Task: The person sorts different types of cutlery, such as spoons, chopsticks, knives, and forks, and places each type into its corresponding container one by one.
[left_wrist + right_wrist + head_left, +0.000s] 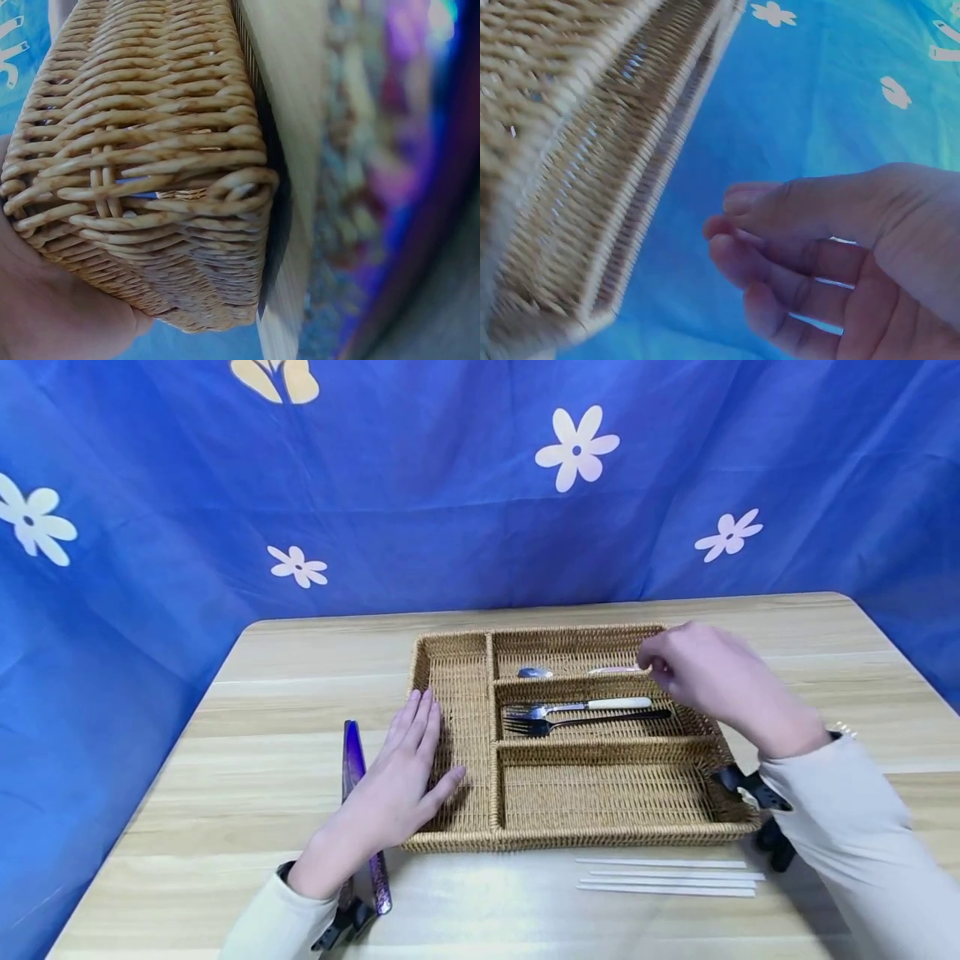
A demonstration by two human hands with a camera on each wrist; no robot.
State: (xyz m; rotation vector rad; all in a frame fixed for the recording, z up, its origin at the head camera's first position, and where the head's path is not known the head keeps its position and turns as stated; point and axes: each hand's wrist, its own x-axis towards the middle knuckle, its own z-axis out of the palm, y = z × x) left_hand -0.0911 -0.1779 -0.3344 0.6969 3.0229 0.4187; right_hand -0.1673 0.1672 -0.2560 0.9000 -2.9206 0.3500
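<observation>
A woven wicker tray [495,777] with several compartments lies on the table. My left hand [397,781] rests over its left rim, fingers straight and thumb spread towards the inside. My right hand [701,672] is at the right end of the back compartment, fingers loosely bent with thumb and index tips close together; the right wrist view shows nothing between them. A spoon [535,672] lies in that compartment, its pale handle reaching towards my right fingers. In the middle compartment lie a white-handled fork [618,702] and a dark fork [600,719].
Left of the tray, partly under my left forearm, lies a long shiny purple-blue utensil [380,885] with two arms close together at the far end. Several thin white sticks [667,890] lie in front of the tray. A blue flowered cloth [450,485] hangs behind the table.
</observation>
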